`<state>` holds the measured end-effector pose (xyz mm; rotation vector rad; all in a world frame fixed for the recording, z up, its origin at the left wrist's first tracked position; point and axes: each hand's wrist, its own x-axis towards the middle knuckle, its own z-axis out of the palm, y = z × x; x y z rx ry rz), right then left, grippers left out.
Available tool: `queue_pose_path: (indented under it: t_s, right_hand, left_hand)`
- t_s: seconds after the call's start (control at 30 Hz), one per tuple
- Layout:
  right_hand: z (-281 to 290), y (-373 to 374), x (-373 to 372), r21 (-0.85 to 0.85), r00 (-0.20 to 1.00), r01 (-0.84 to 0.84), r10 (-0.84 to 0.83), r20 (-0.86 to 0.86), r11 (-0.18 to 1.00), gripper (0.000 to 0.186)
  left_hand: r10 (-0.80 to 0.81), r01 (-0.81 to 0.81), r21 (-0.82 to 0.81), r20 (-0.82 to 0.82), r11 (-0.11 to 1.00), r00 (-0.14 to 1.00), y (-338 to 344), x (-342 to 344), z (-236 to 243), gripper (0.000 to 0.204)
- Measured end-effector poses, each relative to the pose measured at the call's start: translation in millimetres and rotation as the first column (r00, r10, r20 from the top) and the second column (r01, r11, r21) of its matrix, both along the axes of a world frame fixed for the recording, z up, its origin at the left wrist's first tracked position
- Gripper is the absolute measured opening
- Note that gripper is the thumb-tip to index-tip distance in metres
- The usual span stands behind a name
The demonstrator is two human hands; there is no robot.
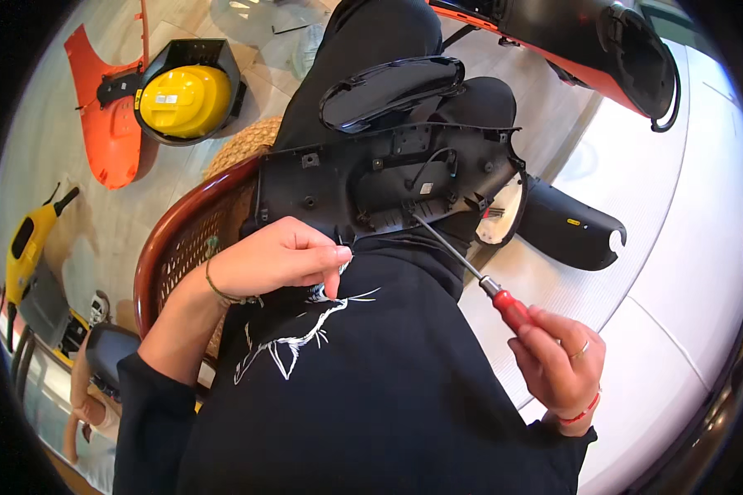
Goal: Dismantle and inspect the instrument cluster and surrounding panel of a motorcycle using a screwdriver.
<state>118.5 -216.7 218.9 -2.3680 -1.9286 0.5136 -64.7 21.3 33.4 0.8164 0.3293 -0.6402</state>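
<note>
A screwdriver (452, 249) with a red handle and a long metal shaft is gripped in my right hand (560, 363). Its tip reaches the near edge of a black plastic shell (322, 186) lying across my lap, inner side up; whether it sits in a screw hole is too small to tell. The shell has moulded posts, clips and a short black cable. My left hand (293, 260) hovers just in front of the shell, thumb and fingertips pinched; what they hold, if anything, I cannot make out. Beyond the shell rests a glossy black oval cover (392, 89).
A rattan chair (161, 256) stands at left. On the floor lie an orange panel (111, 148), a yellow rounded part (186, 101) in a black casing and a yellow-grey part (29, 239). Right are a black cover (565, 227) and a black-and-orange body (586, 58). Another person's arm (81, 388) shows lower left.
</note>
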Motion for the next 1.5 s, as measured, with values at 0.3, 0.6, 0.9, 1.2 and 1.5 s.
queue_pose_path:
  t_s: [0.3,0.6,0.9,1.2,1.5]
  right_hand:
    - [2.5,8.7,-12.7,-0.109,0.977,0.183,-0.193,-0.087,0.977,0.041]
    - [3.3,4.3,-17.5,-0.247,0.944,0.304,-0.256,0.206,0.92,0.032]
    - [1.7,-0.5,-15.5,-0.112,0.963,0.248,-0.232,0.138,0.962,0.034]
    - [2.9,-5.2,-14.9,-0.102,0.972,0.232,-0.233,0.002,0.967,0.029]
    - [-2.2,-13.3,-16.6,-0.16,0.907,0.421,-0.415,0.071,0.893,0.026]
  left_hand:
    - [-0.028,0.028,-0.017,0.026,0.999,0.999,-11.5,-2.9,-1.4,0.04]
    - [-0.107,0.102,0.052,0.107,0.993,0.988,-21.4,1.6,-12.0,0.041]
    - [-0.113,0.109,0.036,0.109,0.993,0.988,-21.5,4.1,-13.2,0.043]
    - [-0.059,0.057,0.029,0.06,0.998,0.996,-23.3,3.8,-12.0,0.04]
    - [-0.052,0.051,0.019,0.061,0.999,0.997,-24.4,4.8,-14.0,0.038]
